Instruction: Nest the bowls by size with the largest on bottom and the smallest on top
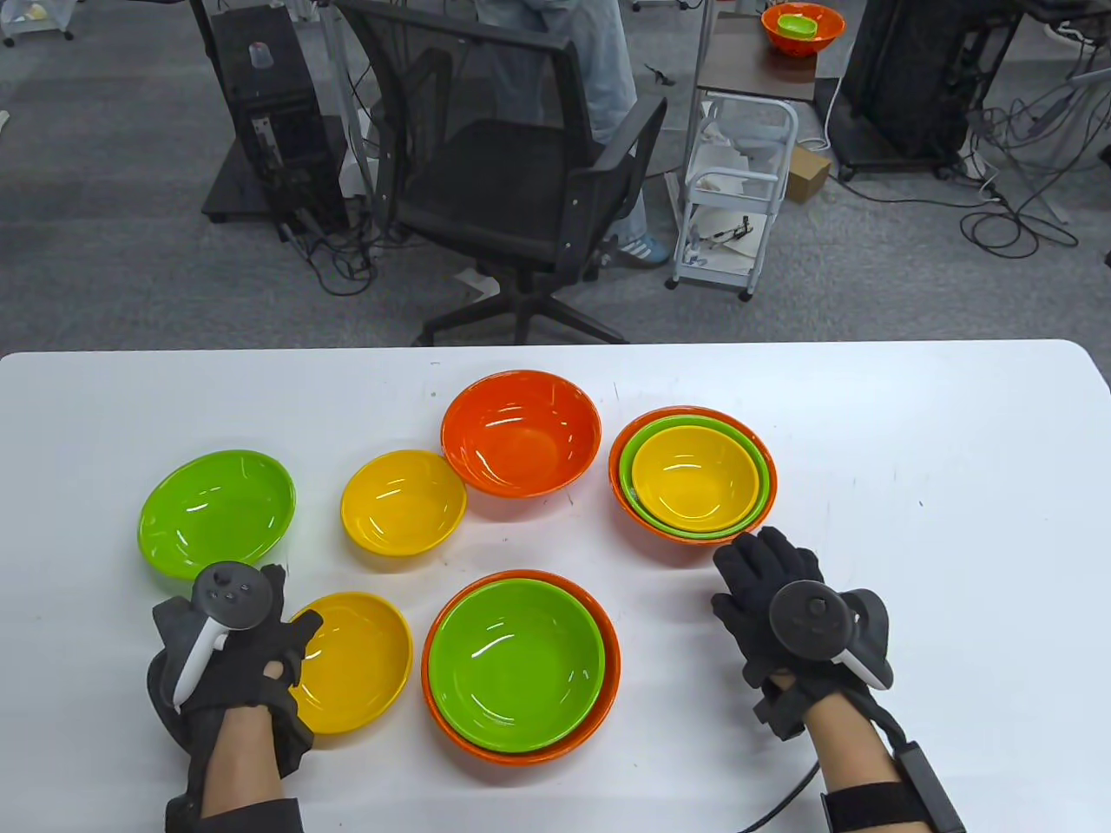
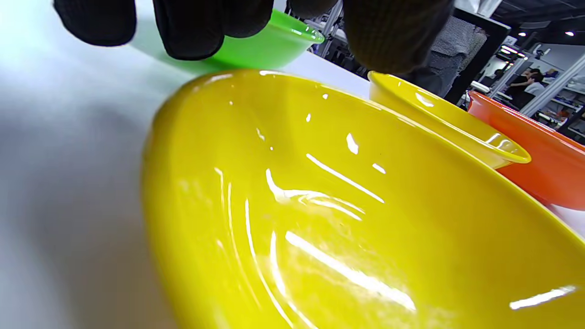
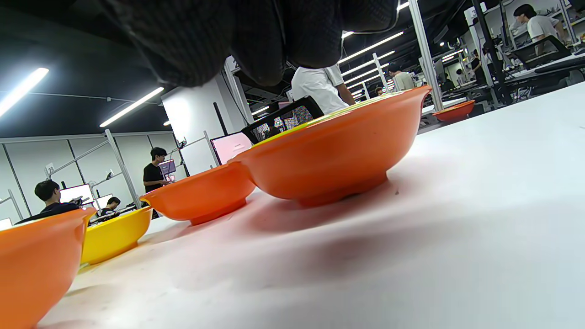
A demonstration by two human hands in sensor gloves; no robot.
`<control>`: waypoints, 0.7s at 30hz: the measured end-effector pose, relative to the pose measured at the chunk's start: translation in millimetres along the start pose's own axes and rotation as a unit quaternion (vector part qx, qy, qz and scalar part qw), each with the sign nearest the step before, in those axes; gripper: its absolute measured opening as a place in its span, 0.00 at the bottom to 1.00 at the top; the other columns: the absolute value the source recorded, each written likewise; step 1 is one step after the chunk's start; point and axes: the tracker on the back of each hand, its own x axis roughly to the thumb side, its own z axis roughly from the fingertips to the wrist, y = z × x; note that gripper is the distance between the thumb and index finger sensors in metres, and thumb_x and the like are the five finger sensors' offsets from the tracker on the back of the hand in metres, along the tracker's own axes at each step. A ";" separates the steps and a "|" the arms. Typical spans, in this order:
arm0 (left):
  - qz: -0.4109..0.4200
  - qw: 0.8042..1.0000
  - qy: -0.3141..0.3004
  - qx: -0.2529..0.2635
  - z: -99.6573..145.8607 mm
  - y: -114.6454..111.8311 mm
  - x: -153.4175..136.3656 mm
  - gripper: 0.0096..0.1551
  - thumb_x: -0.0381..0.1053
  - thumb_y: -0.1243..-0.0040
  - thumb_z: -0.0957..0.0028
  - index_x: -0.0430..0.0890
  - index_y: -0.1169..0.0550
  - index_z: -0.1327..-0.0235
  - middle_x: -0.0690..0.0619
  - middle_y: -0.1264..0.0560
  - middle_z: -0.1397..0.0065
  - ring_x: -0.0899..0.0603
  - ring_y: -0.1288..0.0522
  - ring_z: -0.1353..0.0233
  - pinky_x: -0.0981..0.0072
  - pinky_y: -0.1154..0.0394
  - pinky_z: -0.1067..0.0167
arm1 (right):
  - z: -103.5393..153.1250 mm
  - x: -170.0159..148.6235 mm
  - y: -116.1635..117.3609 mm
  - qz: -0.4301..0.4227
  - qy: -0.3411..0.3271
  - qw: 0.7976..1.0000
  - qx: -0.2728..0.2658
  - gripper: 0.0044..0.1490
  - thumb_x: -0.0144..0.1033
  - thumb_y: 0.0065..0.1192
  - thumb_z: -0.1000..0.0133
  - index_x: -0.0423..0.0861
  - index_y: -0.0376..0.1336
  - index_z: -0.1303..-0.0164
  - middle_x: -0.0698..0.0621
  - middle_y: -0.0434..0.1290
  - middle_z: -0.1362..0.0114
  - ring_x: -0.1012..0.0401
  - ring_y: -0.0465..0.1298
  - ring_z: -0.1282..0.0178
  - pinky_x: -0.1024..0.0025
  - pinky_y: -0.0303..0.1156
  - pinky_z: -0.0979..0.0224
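Left hand: the left hand (image 1: 230,646) is at the left rim of a yellow bowl (image 1: 358,661); in the left wrist view its fingertips (image 2: 192,27) hang over the far rim with the thumb on the near side, fingers spread around the rim. Whether they actually press on it I cannot tell.
Right hand: the right hand (image 1: 785,607) lies palm down on the white table (image 1: 911,451), fingers stretched out and holding nothing; its fingertips reach the near rim of the finished stack.
Finished stack: just beyond the right fingertips, an orange bowl (image 1: 627,503) holds a green bowl (image 1: 764,486), which holds a yellow one (image 1: 694,477).
Half stack: between the two hands, a green bowl (image 1: 516,664) sits inside an orange bowl (image 1: 612,668); it is just to the right of the bowl at the left hand.
Loose bowls: beyond the left hand, a green bowl (image 1: 217,512) close by, a second yellow bowl (image 1: 404,503) farther right, and a single orange bowl (image 1: 521,434) touching or nearly touching it.
In the way: nothing lies between the left-hand bowl and the half stack.
Beyond the table: an office chair (image 1: 521,173), a white cart (image 1: 738,200), and a far side table with another orange bowl (image 1: 803,30) holding something green.
Writing: no readable labels or brands on the bowls or gloves.
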 end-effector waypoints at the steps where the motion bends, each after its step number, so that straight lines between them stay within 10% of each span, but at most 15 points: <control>1: -0.002 1.000 0.002 -0.001 -0.8 -0.6 -0.4 0.46 0.59 0.39 0.43 0.53 0.45 0.15 0.39 0.43 0.14 0.29 0.34 0.20 0.30 0.32 0.30 | 0.1 -0.1 0.0 0.000 0.001 1.000 0.001 0.37 0.41 0.64 0.46 0.39 0.64 0.27 0.37 0.60 0.19 0.35 0.50 0.18 0.29 0.45 0.24; 21: 0.024 0.999 0.018 -0.038 -15.4 -15.2 -10.7 0.30 0.48 0.43 0.41 0.55 0.30 0.23 0.47 0.21 0.33 0.42 0.17 0.43 0.48 0.20 0.43 | -0.7 -0.4 4.1 0.007 0.006 1.000 0.017 0.37 0.41 0.64 0.46 0.39 0.63 0.27 0.37 0.60 0.19 0.35 0.50 0.18 0.29 0.46 0.24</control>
